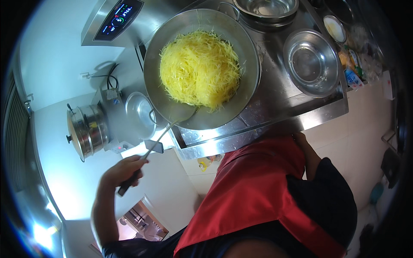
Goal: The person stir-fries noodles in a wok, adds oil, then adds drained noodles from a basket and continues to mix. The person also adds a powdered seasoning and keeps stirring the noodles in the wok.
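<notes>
My left hand grips the dark handle of a long metal wok spatula. Its head lies inside a large two-handled steel wok, against the near side of a tall heap of pale yellow shreds that looks like shredded potato. Part of the spatula's blade is under the shreds. On the right, my right hand hangs by the front edge of the steel counter, beside my red apron. Its fingers are mostly hidden, so what it touches cannot be told.
A wide steel basin sits right of the wok, with stacked steel bowls behind. Packets lie at far right. To the left are a lit control panel, a shallow metal bowl and a lidded steamer pot.
</notes>
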`<action>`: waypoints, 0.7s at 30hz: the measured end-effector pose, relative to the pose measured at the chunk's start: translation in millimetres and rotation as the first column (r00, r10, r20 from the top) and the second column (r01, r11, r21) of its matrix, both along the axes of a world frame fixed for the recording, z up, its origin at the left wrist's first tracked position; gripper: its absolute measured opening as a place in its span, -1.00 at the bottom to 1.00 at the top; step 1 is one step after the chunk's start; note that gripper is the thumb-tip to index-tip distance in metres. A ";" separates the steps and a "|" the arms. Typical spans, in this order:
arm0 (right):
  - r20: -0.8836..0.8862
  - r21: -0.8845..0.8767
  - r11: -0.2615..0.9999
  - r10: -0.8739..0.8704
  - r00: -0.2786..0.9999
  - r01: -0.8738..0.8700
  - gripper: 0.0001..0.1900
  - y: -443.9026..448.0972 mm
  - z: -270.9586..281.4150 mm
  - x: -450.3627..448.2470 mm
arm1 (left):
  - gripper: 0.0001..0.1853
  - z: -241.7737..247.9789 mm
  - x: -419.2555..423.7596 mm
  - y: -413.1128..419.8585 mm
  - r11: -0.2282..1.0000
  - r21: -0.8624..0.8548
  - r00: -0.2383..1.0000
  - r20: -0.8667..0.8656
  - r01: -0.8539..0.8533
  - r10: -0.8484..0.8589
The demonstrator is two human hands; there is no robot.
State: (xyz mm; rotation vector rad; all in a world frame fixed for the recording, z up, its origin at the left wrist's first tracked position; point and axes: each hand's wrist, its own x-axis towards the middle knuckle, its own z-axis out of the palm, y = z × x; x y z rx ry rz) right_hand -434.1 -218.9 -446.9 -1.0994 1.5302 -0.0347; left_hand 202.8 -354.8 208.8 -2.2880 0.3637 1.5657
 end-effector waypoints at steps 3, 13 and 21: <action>-0.308 -0.081 0.791 0.559 0.770 -0.606 -0.69 -6.3 53.0 -6.6 | -0.63 -123.9 9.2 -1.1 0.983 -0.177 0.992 -0.107 0.041 -0.061; 0.068 -0.147 0.983 -0.103 0.992 0.112 -0.62 -146.6 365.3 158.8 | -0.86 -276.1 1.4 -23.0 0.658 -0.742 0.927 -0.328 -0.132 -0.184; 0.151 -0.337 0.928 -0.115 0.982 0.160 -0.59 -209.9 336.2 282.2 | -0.85 -229.3 -27.0 10.8 0.630 -0.761 0.969 -0.242 -0.156 -0.052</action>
